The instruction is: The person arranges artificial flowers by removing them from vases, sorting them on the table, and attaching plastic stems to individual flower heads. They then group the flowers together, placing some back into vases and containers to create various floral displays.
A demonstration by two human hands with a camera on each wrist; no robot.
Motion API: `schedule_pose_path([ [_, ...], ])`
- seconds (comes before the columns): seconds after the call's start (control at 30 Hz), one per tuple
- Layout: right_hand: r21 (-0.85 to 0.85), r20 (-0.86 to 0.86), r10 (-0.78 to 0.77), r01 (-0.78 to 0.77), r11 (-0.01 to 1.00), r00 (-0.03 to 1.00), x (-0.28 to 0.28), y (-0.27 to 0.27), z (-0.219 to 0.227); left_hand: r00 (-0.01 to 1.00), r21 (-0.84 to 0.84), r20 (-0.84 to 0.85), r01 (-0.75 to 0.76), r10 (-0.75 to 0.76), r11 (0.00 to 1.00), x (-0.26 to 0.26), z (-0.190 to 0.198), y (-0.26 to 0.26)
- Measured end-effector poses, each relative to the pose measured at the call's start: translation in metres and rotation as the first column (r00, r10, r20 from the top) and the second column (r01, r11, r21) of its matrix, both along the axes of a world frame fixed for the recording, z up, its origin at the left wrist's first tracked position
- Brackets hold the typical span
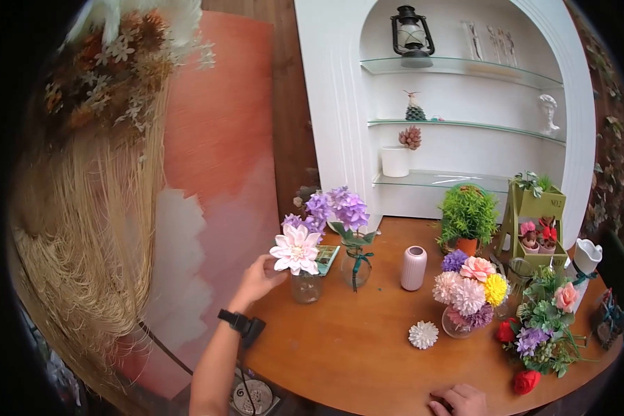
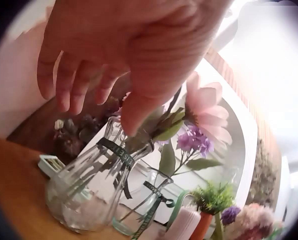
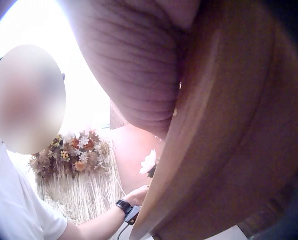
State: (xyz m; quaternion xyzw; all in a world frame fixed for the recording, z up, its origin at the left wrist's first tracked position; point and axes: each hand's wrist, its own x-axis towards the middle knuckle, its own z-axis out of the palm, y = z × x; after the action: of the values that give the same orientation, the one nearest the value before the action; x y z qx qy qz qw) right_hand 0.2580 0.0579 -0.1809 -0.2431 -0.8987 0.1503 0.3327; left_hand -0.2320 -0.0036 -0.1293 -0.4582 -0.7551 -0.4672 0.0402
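Note:
My left hand (image 1: 260,281) is beside a large pale pink flower (image 1: 296,249) standing in a clear glass vase (image 1: 306,288). In the left wrist view its fingers (image 2: 78,87) extend loosely apart, and the thumb overlaps the stem at the vase's neck. A dark green ribbon (image 2: 116,150) is tied round this glass. Just behind stands a second glass vase (image 1: 356,267) with purple flowers (image 1: 348,208) and its own ribbon. My right hand (image 1: 460,401) rests at the table's front edge with nothing visible in it; the right wrist view shows mostly its wrinkled skin.
On the wooden table (image 1: 353,347) stand a pink ribbed vase (image 1: 413,269), a potted green plant (image 1: 468,211) and a glass vase of mixed flowers (image 1: 469,298). A white flower head (image 1: 423,335) lies near the front. Red roses (image 1: 527,381) and greenery lie right. A white shelf (image 1: 333,104) stands behind.

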Motion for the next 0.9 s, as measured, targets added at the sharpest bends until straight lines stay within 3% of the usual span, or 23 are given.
schedule_pose_path([
  [0.03, 0.01, 0.005, 0.012, -0.012, 1.0, 1.0, 0.0, 0.0, 0.0, 0.928, 0.113, 0.257, 0.249, -0.271, 0.962, -0.03, -0.019, 0.014],
  [0.13, 0.016, 0.035, -0.001, 0.001, 1.0, 0.999, 0.0, -0.002, -0.001, 0.845, 0.127, 0.404, 0.329, -0.351, 0.936, -0.016, -0.001, 0.026],
  [0.27, 0.033, 0.075, -0.009, 0.007, 0.999, 0.997, 0.001, 0.001, -0.008, 0.866, 0.254, 0.283, 0.347, -0.412, 0.903, 0.002, 0.005, 0.04],
  [0.37, 0.037, 0.072, 0.004, -0.007, 0.999, 0.997, -0.002, 0.001, -0.006, 0.829, 0.387, 0.14, 0.458, -0.542, 0.8, 0.004, 0.001, 0.054],
  [0.4, 0.025, 0.06, 0.001, -0.002, 1.0, 0.998, -0.002, 0.0, -0.006, 0.832, 0.394, 0.14, 0.451, -0.538, 0.801, 0.006, 0.005, 0.055],
  [0.47, 0.031, 0.066, 0.0, -0.002, 1.0, 0.998, -0.001, 0.001, -0.008, 0.92, 0.264, -0.036, 0.385, -0.39, 0.884, 0.01, 0.015, 0.057],
  [0.5, 0.03, 0.068, -0.006, 0.004, 1.0, 0.998, -0.001, 0.001, -0.008, 0.944, 0.322, -0.123, 0.33, -0.306, 0.887, 0.014, 0.017, 0.059],
  [0.63, 0.008, 0.013, -0.02, 0.019, 1.0, 1.0, -0.003, -0.004, -0.004, 0.963, 0.219, -0.218, 0.208, -0.16, 0.953, -0.013, 0.009, 0.073],
  [0.73, 0.022, 0.011, -0.018, 0.018, 1.0, 1.0, -0.002, -0.003, -0.005, 0.965, 0.258, -0.242, 0.16, -0.097, 0.953, -0.015, 0.012, 0.076],
  [0.77, 0.014, 0.032, -0.022, 0.022, 1.0, 0.999, -0.002, -0.003, -0.005, 0.981, 0.244, -0.167, 0.14, -0.101, 0.96, -0.016, 0.014, 0.077],
  [0.83, 0.004, 0.05, -0.047, 0.047, 0.999, 0.998, -0.001, -0.003, -0.003, 0.99, 0.369, -0.042, 0.14, -0.134, 0.919, -0.016, 0.018, 0.081],
  [0.9, 0.02, -0.018, -0.005, 0.005, 1.0, 1.0, -0.002, -0.004, -0.002, 0.969, 0.457, 0.088, 0.167, -0.231, 0.874, -0.01, 0.028, 0.079],
])
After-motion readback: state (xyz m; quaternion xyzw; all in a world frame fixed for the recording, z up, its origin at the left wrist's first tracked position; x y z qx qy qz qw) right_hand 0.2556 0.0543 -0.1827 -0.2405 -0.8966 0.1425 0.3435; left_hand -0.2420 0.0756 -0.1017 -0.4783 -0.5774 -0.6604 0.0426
